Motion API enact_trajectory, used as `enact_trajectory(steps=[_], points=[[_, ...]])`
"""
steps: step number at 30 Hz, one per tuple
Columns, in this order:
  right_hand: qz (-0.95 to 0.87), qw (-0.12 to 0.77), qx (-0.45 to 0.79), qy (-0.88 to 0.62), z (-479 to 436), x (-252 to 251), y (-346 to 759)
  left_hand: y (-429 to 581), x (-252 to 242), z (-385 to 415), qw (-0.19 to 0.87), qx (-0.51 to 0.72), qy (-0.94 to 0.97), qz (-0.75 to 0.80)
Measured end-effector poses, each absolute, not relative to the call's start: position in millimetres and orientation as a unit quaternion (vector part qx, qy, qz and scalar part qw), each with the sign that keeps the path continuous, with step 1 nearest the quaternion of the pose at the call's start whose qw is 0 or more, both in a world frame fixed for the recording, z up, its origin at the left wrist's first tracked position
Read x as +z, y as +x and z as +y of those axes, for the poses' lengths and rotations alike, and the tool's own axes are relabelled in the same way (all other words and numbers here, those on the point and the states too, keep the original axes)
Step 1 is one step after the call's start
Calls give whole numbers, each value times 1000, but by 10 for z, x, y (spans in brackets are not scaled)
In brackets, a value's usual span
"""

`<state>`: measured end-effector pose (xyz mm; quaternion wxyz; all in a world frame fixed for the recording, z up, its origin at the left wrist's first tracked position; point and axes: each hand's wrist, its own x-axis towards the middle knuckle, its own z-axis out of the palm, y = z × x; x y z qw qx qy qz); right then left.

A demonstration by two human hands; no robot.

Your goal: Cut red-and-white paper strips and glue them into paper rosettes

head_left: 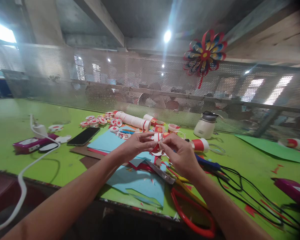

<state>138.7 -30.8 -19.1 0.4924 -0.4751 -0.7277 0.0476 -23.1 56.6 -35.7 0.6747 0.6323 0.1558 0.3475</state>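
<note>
My left hand point(137, 144) and my right hand point(180, 154) meet above the green table point(20, 116), fingers pinched together on a small red and white paper piece point(158, 140). Under them lie blue paper sheets point(140, 181) and red scraps. Scissors with red and yellow handles point(190, 210) rest just below my right wrist.
A black phone point(83, 136), a white cable point(22, 180) and a pink box point(31, 144) lie at left. Red and white paper discs point(97, 120), a stack of cups point(132, 120), a white jar point(206, 126), black wires point(242, 190) and a mesh fence point(140, 76) with a paper pinwheel point(205, 55) stand behind.
</note>
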Motion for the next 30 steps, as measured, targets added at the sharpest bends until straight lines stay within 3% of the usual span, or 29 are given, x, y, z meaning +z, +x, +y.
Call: enact_trajectory(steps=[30], points=[[-702, 550, 43, -451, -310, -159, 1415, -257, -321, 536, 740, 299, 595, 100]])
